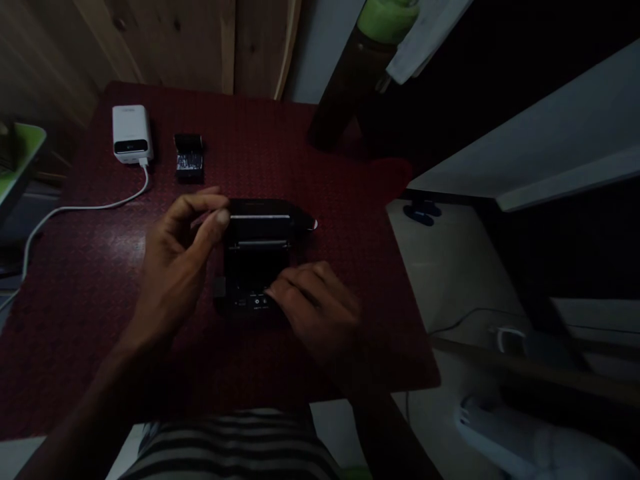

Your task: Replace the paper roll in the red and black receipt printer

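A black device (257,263) like a small portable printer lies on the table with its lid (260,208) raised. Inside it a thin metal roller bar (263,245) shows, and small white-marked buttons (257,301) line its front edge. My left hand (185,247) pinches the left end of the lid between thumb and fingers. My right hand (315,300) is closed, its fingertips against the device's front right side beside the buttons; its palm side is hidden. Beyond the left hand lies a small black piece (189,158) with a shiny printed face, too dark to name.
A white power bank (131,132) with a plugged-in white cable (95,207) lies at the back left of the red table (370,327). A dark bottle with a green cap (387,21) stands at the back right. Blue slippers (419,213) are on the floor.
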A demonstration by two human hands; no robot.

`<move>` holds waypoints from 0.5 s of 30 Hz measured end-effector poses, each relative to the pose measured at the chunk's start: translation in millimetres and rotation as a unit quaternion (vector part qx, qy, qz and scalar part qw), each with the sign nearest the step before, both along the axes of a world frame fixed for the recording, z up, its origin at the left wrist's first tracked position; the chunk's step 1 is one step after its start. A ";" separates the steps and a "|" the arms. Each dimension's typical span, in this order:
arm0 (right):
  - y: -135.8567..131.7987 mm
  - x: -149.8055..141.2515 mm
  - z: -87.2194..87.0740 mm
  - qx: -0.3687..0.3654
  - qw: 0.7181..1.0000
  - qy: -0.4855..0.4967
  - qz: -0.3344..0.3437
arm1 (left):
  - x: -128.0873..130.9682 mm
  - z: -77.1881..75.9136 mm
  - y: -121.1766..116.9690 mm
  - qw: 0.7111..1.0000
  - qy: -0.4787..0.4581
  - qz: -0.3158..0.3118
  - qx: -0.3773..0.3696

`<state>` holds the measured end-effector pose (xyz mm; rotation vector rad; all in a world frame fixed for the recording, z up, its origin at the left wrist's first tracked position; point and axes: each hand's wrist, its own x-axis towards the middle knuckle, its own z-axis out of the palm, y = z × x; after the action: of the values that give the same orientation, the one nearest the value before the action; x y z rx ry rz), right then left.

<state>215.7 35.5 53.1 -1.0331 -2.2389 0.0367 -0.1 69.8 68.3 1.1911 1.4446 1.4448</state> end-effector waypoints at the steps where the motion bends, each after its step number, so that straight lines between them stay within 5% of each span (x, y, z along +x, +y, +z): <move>1: -1.3 -0.6 -0.8 0.003 1.000 0.009 -0.002 | 0.3 -3.3 -7.2 1.000 -0.007 0.011 -0.025; 8: -0.4 -2.7 -3.5 0.024 0.999 0.025 -0.032 | 4.8 -26.7 -42.3 0.980 -0.093 -0.016 -0.177; 15: 0.1 -2.0 -7.2 -0.022 0.999 0.044 -0.001 | 5.0 -28.1 -43.5 0.971 -0.123 -0.023 -0.206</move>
<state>213.6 35.6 45.9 -1.0380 -2.1653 0.1295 5.0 26.3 40.2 0.7544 1.4417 1.1413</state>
